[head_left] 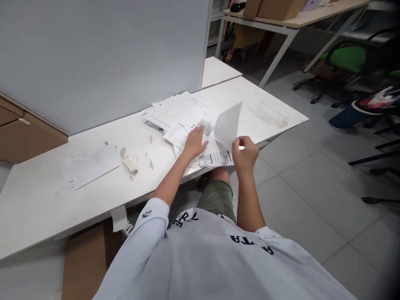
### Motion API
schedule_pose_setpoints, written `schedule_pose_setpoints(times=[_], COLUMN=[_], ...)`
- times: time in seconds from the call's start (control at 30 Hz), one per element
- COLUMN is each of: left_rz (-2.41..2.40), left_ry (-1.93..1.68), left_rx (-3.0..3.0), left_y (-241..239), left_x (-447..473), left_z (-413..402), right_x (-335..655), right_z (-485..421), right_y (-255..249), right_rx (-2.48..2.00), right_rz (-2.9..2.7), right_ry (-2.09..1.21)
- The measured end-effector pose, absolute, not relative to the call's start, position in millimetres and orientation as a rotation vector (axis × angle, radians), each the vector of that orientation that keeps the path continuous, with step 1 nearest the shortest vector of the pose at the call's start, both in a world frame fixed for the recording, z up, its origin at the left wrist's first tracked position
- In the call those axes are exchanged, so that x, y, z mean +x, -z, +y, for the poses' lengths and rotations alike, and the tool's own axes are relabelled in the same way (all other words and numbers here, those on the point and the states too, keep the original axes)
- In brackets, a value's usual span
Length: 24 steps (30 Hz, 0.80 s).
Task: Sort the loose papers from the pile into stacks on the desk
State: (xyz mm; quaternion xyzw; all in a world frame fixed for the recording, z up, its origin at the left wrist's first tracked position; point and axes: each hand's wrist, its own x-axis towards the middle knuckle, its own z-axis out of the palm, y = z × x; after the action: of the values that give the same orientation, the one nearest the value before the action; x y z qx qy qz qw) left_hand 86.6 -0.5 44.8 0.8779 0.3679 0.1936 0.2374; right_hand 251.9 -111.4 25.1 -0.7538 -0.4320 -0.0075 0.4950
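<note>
My left hand [194,142] lies flat with fingers spread on a loose pile of printed papers [181,114] on the white table [275,112]. My right hand [244,154] is closed in a pinch on a single white sheet [228,124], which stands lifted and curled above the pile near the table's front edge. A printed form [215,158] lies under the lifted sheet, between my two hands.
A second small stack of sheets [90,166] and a beige stapler [130,165] lie to the left on the table. A grey partition [103,54] stands behind. To the right are tiled floor, green office chairs [346,58] and another desk [293,21] with cardboard boxes.
</note>
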Motion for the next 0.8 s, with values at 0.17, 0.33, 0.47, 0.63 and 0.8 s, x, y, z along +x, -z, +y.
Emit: schedule_pose_setpoints(times=[0.17, 0.33, 0.47, 0.63, 0.8], left_rz=[1.147, 1.145, 1.163, 1.163, 1.166], left_ry=[-0.328, -0.319, -0.289, -0.334, -0.337], left_rx=[2.731, 2.913, 2.902, 2.803, 2.772], left_y=[13.3, 12.7, 7.5, 18.6, 25.3], left_x=[128.2, 111.2, 119.3, 151.1, 149.7], left_z=[21.4, 3.1, -25.6, -34.8, -22.3], right_x=[287.4, 302.8, 305.4, 300.9, 299.8], right_z=[-161.1, -193.5, -196.4, -187.3, -190.4], right_y=[-15.8, -12.9, -14.3, -14.7, -4.3], right_rx=[-1.736, -1.691, -1.706, -1.638, -1.622], right_rz=[-0.81, -0.736, -0.749, -0.795, -0.818], right_ry=[0.154, 0.264, 0.363, 0.315, 0.267])
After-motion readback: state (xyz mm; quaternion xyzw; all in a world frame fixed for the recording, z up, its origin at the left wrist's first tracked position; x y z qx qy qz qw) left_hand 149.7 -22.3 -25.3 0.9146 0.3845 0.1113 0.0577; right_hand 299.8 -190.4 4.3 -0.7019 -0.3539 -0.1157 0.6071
